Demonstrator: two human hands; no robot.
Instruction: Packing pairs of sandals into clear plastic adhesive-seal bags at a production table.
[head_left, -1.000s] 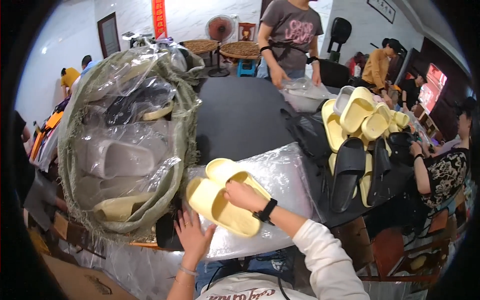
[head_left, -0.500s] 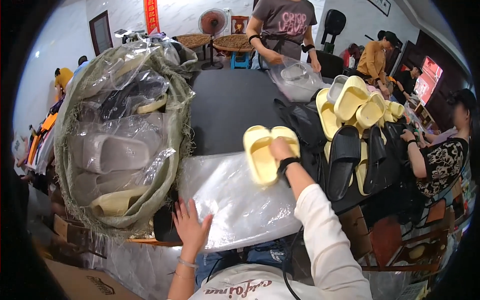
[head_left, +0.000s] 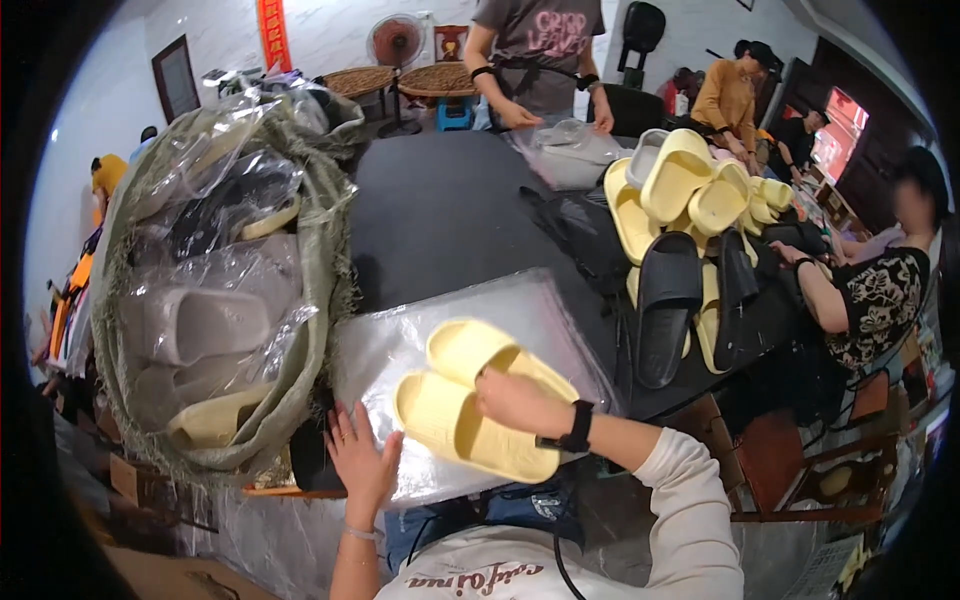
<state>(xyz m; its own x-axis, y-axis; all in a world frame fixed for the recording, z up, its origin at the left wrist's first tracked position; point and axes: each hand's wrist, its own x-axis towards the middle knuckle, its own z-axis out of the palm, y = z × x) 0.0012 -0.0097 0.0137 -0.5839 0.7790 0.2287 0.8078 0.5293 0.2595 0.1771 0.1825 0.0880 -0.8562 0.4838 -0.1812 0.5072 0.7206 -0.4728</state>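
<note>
A pair of yellow slippers (head_left: pixel 430 418) lies side by side in my right hand (head_left: pixel 515 400), whose fingers close on their inner edges near the middle. Their toe ends point left and the heels slant toward my lower right. Beneath them spreads a stack of clear plastic bags (head_left: pixel 530 310) on the dark table. My left hand (head_left: pixel 362 455) rests with spread fingers at the left near corner of the bags and holds nothing.
A woven sack (head_left: pixel 335 290) on the left holds bagged slippers (head_left: pixel 220 325). Yellow slippers (head_left: pixel 630 215) and black slippers (head_left: pixel 668 300) pile up on the right. Across the black table (head_left: pixel 440 210), a person (head_left: pixel 540 60) handles a bagged item. Another person (head_left: pixel 880 290) sits at the right.
My right hand has brought the yellow slippers left and nearer to me, turning their toe ends leftward. My left hand stays spread at the bags' corner. The whole view has shifted slightly.
</note>
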